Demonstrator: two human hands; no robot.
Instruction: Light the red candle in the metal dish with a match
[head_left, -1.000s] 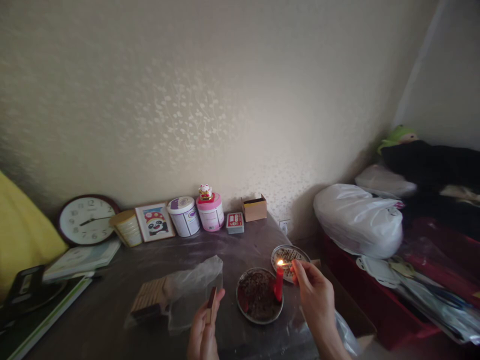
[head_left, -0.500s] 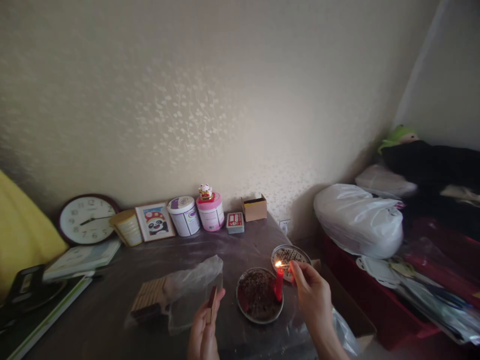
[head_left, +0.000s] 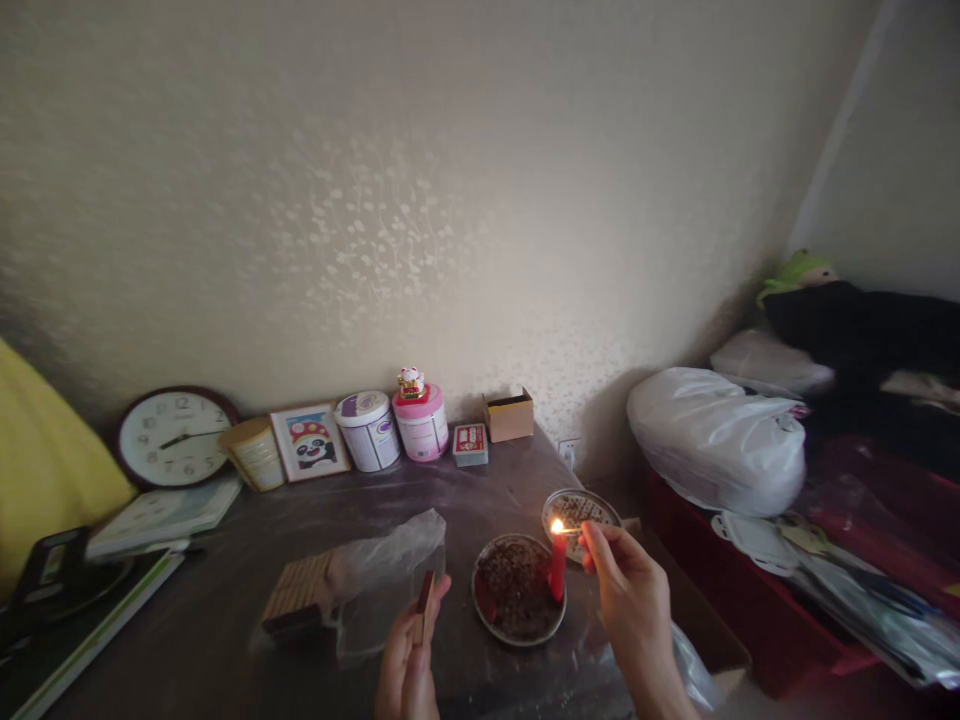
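Your right hand (head_left: pixel 634 600) pinches 1 lit match (head_left: pixel 568 529) at 1 red candle (head_left: pixel 557 566). Your left hand (head_left: pixel 409 665) grips 1 matchbox (head_left: pixel 424 607). 2 dishes sit near the table's (head_left: pixel 225 640) right edge.

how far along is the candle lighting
Done: a match is struck and burning. In hand: the right hand holds the lit wooden match at the top of the upright red candle; the left hand grips the small matchbox. Left: whether the wick has caught can't be told.
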